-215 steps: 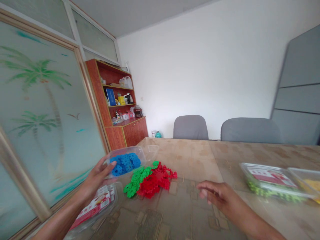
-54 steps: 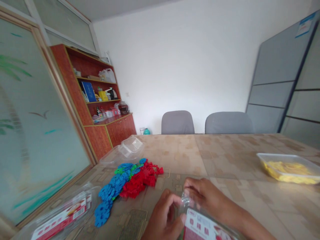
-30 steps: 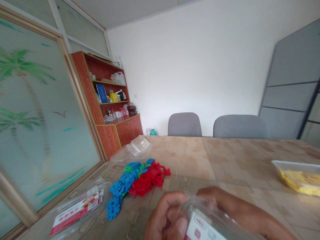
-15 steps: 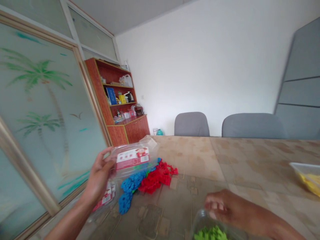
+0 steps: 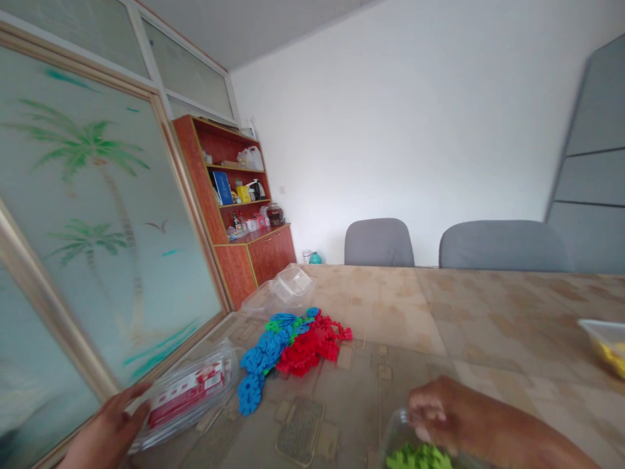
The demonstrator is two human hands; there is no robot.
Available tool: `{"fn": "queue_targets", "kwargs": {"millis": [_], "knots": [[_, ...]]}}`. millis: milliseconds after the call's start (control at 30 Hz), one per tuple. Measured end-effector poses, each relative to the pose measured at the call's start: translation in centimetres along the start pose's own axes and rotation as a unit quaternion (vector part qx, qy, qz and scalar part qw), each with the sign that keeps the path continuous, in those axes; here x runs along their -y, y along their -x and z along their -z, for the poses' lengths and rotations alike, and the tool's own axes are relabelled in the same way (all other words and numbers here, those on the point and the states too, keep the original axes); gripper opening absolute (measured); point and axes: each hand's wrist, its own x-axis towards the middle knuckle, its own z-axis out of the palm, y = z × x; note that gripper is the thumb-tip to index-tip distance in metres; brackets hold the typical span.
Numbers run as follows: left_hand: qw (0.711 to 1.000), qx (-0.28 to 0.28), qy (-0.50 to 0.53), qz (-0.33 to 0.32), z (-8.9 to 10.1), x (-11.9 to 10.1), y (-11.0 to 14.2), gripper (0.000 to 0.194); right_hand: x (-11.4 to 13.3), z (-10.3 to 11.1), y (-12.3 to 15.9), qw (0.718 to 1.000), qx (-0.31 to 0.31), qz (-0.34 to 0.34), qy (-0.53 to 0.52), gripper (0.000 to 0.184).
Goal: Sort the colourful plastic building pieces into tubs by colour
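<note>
At the lower left, my left hand [image 5: 110,423] grips the near edge of a clear plastic lid [image 5: 188,394] with a red-and-white label. That lid lies on what looks like a stack of similar lids. My right hand [image 5: 454,410], fingers curled, pinches the rim of a clear plastic container [image 5: 392,426] at the bottom edge. Bright green plastic pieces [image 5: 420,457] lie inside it. Between the hands, farther back, is a loose heap of blue snowflake-shaped discs [image 5: 268,348] and red pieces [image 5: 310,348], with some green ones among them.
Clear plastic packaging [image 5: 293,283] lies behind the heap on the patterned table [image 5: 385,306]. A container with yellow pieces [image 5: 608,345] stands at the right edge. Two grey chairs [image 5: 378,241] are across the table; a wooden cabinet [image 5: 268,254] is behind at left.
My left hand has brought the labelled lid down and left, from above the blue discs onto the stack. My right hand stays on the container's rim. The view has shifted slightly.
</note>
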Motion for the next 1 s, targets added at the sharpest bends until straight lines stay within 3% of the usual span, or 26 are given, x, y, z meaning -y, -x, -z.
{"fn": "queue_targets", "kwargs": {"millis": [100, 200, 267, 333, 400, 433, 500, 567, 600, 667, 767, 867, 933, 1000], "knots": [[0.999, -0.027, -0.009, -0.043, 0.4, -2.0, 0.0, 0.034, 0.4, -0.1, 0.1, 1.0, -0.01, 0.001, -0.004, 0.024], [0.993, -0.076, 0.018, -0.093, 0.9, -6.6, 0.3, 0.036, 1.0, -0.1, -0.1, 0.999, -0.038, 0.004, -0.026, 0.022], [0.989, -0.001, 0.12, -0.087, 0.7, -10.9, 1.5, 0.038, 1.3, -0.3, -0.4, 0.997, -0.053, 0.013, -0.052, 0.019], [0.96, 0.117, 0.231, -0.11, -0.2, -15.6, 3.4, 0.037, 1.5, -0.5, -0.8, 0.995, -0.066, 0.032, -0.062, 0.019], [0.899, 0.264, 0.329, -0.118, -1.8, -20.0, 5.8, 0.039, 1.6, -0.9, -1.1, 0.994, -0.079, 0.049, -0.051, 0.02], [0.849, 0.346, 0.382, -0.118, -2.6, -22.0, 7.0, 0.045, 1.6, -1.1, -1.2, 0.994, -0.085, 0.054, -0.043, 0.021], [0.749, 0.456, 0.469, -0.102, -4.3, -25.5, 8.9, 0.057, 1.7, -1.4, -1.4, 0.993, -0.093, 0.06, -0.036, 0.022], [0.638, 0.528, 0.553, -0.093, -5.3, -28.5, 9.9, 0.062, 1.8, -1.7, -1.4, 0.992, -0.103, 0.068, -0.033, 0.021], [0.596, 0.551, 0.573, -0.112, -5.5, -29.7, 10.1, 0.064, 1.9, -1.8, -1.4, 0.991, -0.11, 0.072, -0.03, 0.02], [0.548, 0.582, 0.583, -0.145, -5.5, -31.5, 9.9, 0.066, 2.0, -1.8, -1.4, 0.989, -0.12, 0.081, -0.019, 0.024], [0.515, 0.609, 0.59, -0.13, -4.8, -32.3, 9.3, 0.066, 1.8, -1.2, -1.6, 0.987, -0.138, 0.075, -0.033, 0.037], [0.505, 0.617, 0.602, -0.037, -3.6, -31.2, 8.3, 0.065, 0.7, 0.0, -1.9, 0.974, -0.211, 0.065, -0.053, 0.043], [0.538, 0.592, 0.6, 0.021, -2.4, -30.1, 6.9, 0.061, -0.7, 0.8, -2.2, 0.96, -0.272, 0.047, -0.038, 0.043], [0.601, 0.532, 0.595, 0.04, -0.9, -28.9, 5.0, 0.054, -2.3, 1.3, -2.5, 0.953, -0.303, 0.016, -0.023, 0.042]]}}
